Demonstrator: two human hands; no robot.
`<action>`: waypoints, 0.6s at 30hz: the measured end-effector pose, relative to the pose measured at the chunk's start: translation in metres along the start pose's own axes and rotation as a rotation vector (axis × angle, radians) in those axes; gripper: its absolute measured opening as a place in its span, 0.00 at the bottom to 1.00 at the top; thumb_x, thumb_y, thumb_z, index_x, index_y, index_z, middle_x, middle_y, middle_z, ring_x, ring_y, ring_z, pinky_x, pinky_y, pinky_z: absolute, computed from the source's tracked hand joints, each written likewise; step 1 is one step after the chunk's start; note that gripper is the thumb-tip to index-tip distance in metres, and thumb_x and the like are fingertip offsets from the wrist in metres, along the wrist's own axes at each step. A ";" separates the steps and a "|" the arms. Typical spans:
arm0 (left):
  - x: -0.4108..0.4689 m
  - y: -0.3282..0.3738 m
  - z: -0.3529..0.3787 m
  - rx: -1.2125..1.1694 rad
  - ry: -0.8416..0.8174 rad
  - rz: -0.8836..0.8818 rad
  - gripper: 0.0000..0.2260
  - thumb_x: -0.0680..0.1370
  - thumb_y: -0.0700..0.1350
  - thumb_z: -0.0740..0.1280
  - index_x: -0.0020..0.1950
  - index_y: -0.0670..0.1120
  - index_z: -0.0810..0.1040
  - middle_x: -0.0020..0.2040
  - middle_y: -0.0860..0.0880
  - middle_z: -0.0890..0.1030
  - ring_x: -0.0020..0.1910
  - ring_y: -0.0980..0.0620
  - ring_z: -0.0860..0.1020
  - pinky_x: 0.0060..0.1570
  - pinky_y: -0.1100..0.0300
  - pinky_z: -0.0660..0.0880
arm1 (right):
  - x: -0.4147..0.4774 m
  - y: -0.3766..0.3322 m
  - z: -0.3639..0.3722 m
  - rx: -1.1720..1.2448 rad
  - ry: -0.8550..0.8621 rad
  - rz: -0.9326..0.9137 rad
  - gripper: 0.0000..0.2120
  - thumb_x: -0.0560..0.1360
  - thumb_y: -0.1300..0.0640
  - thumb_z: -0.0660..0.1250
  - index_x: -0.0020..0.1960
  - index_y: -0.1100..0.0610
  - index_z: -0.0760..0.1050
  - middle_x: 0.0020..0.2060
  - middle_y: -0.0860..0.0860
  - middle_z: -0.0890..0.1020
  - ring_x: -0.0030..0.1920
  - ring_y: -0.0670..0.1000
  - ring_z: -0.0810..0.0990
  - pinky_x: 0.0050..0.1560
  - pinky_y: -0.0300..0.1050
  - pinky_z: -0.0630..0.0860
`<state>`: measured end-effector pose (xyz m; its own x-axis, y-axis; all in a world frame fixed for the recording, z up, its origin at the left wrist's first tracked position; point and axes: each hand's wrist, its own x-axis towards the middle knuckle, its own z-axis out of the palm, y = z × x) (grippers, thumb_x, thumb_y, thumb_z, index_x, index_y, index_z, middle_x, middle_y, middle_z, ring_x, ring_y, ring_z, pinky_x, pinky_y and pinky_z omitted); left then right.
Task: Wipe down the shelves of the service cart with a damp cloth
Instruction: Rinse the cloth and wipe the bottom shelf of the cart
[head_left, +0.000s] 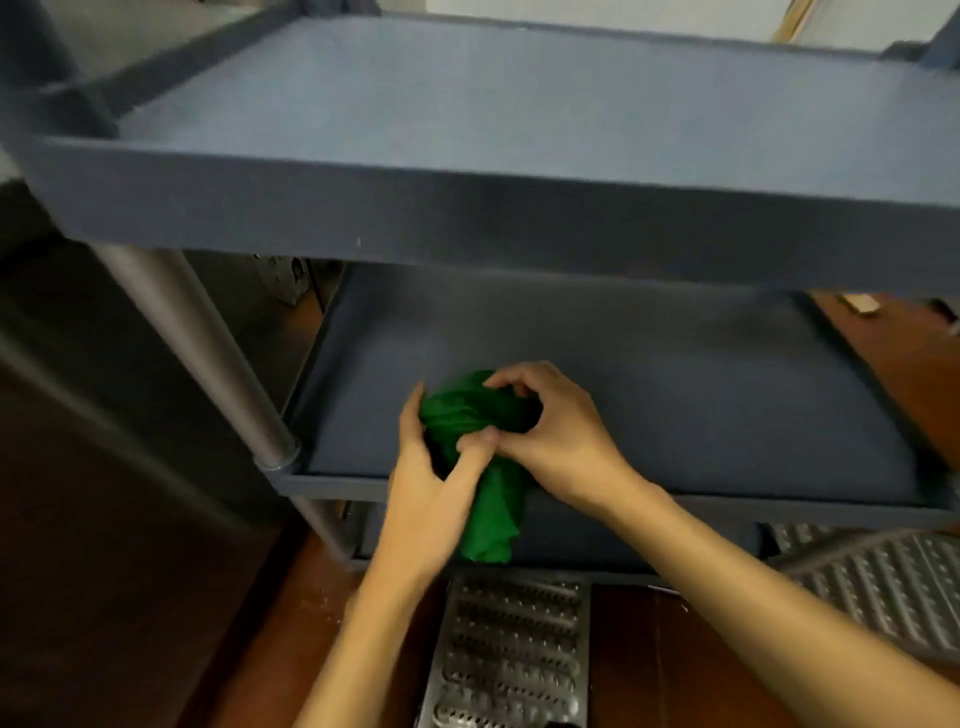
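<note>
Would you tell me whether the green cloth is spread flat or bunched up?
Bunched up: the left hand and right hand grip the green cloth in a wad, one end hanging down.

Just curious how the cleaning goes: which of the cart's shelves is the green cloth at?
The middle dark grey plastic shelf, below the top shelf: left hand and right hand hold the crumpled green cloth at its front edge.
</note>
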<state>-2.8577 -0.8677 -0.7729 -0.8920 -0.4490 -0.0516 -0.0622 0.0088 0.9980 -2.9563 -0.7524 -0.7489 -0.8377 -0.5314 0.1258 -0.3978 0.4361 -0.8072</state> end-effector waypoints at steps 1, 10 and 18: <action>-0.009 0.013 -0.002 -0.083 0.024 -0.033 0.33 0.70 0.53 0.72 0.73 0.51 0.67 0.61 0.57 0.79 0.56 0.65 0.79 0.48 0.71 0.75 | -0.005 -0.013 -0.007 0.002 -0.033 -0.015 0.19 0.67 0.54 0.79 0.55 0.46 0.77 0.51 0.44 0.75 0.52 0.33 0.72 0.49 0.24 0.67; -0.099 0.152 -0.058 0.227 -0.018 -0.148 0.33 0.62 0.46 0.84 0.64 0.57 0.75 0.52 0.56 0.83 0.53 0.57 0.82 0.53 0.60 0.78 | -0.059 -0.131 -0.074 0.108 -0.372 0.101 0.31 0.64 0.51 0.81 0.66 0.47 0.76 0.53 0.45 0.79 0.57 0.42 0.78 0.61 0.39 0.73; -0.152 0.255 -0.092 0.412 0.134 -0.200 0.27 0.61 0.45 0.83 0.56 0.57 0.79 0.47 0.59 0.83 0.49 0.59 0.81 0.51 0.57 0.77 | -0.066 -0.227 -0.106 0.184 -0.573 0.118 0.21 0.61 0.53 0.82 0.51 0.47 0.81 0.49 0.47 0.81 0.52 0.47 0.81 0.58 0.52 0.77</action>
<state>-2.6969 -0.8790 -0.5072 -0.7803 -0.5893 -0.2095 -0.4238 0.2518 0.8700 -2.8506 -0.7391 -0.5129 -0.5172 -0.8156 -0.2595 -0.2006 0.4102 -0.8896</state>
